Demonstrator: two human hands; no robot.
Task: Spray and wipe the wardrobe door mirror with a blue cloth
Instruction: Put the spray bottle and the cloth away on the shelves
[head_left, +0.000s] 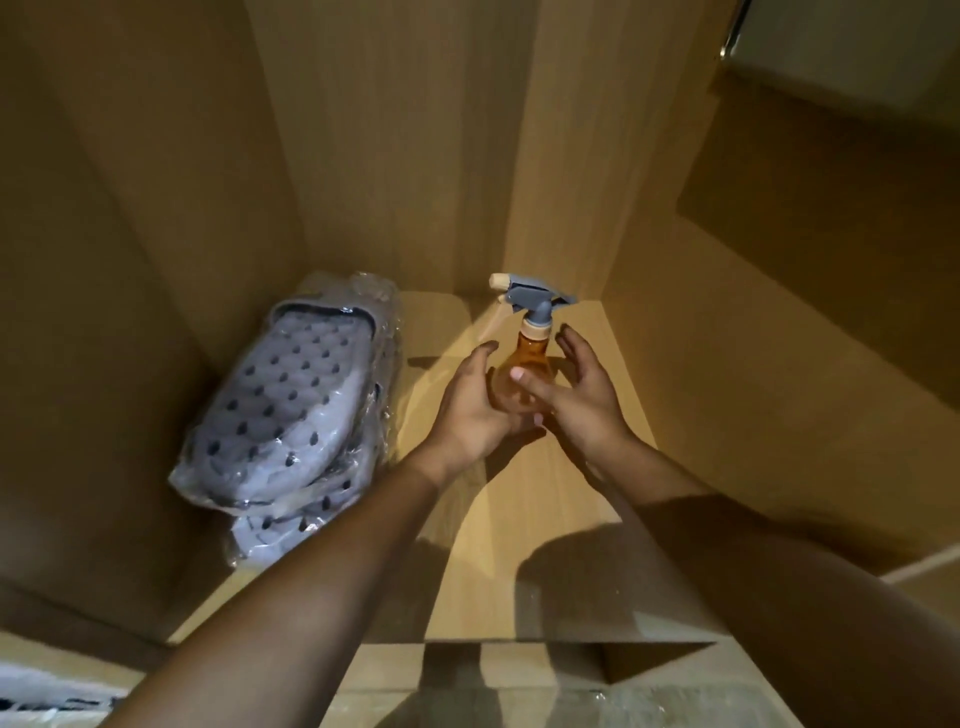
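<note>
Item: spray bottle (522, 371). Amber, see-through body; pale collar; grey trigger head with a cream nozzle. It stands upright on the wooden shelf (519, 545) inside the wardrobe, towards the far right corner. Long axis vertical; nozzle points left, trigger head at the far end of the bottle as seen from above.

Left hand (470, 410): reaches in from the near left, palm turned to the bottle, fingers loosely curved along the lower left side of the body. Contact looks likely at the base; a firm grasp cannot be confirmed.

Right hand (582, 395): reaches in from the near right, fingers spread and fairly straight, thumb laid across the near face of the bottle. It cups more than it clasps.

Relation of note: the bottle sits between the two palms, directly beyond both wrists, so neither hand is clearly nearer. Judged stage: taking up the bottle, spraying not yet begun. The next move probably calls for one hand to wrap the neck below the trigger and lift straight up.

Also on the shelf: a pair of grey perforated clogs (283, 410) in clear plastic wrap, well to the left of the bottle.

Not in view: blue cloth; door mirror.
</note>
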